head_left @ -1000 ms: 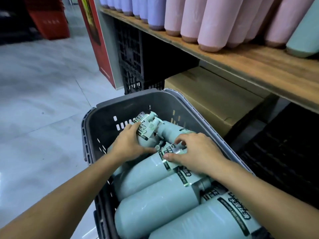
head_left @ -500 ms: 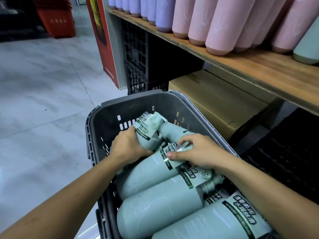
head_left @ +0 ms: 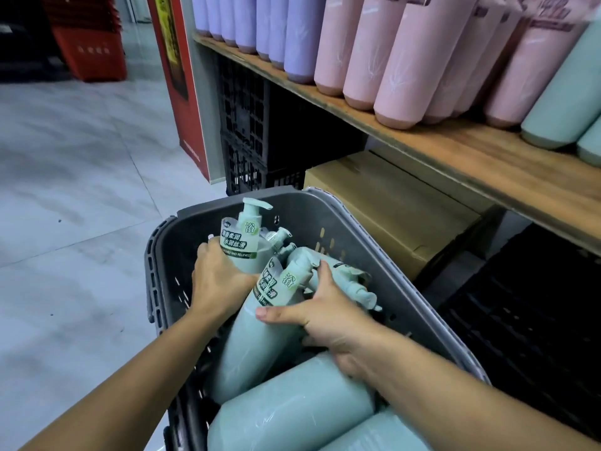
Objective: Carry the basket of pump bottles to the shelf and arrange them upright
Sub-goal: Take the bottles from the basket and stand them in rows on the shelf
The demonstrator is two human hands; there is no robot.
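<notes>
Pump bottles (head_left: 292,415), pale green, lie in the grey basket (head_left: 406,288) in front of the wooden shelf (head_left: 487,161). Left hand (head_left: 218,281) is wrapped round one bottle (head_left: 247,245), held nearly upright, pump head on top. Right hand (head_left: 328,315) grasps a second bottle (head_left: 260,349), tilted, thumb across its shoulder, fingers curled beneath.

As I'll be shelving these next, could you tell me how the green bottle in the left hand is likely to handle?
The bottle looks rigid, so the left hand probably won't dent it. Its smooth, round body may slip in a loose grip. Tall and narrow, it could tip on the shelf if nudged, and roll if laid down.
</notes>
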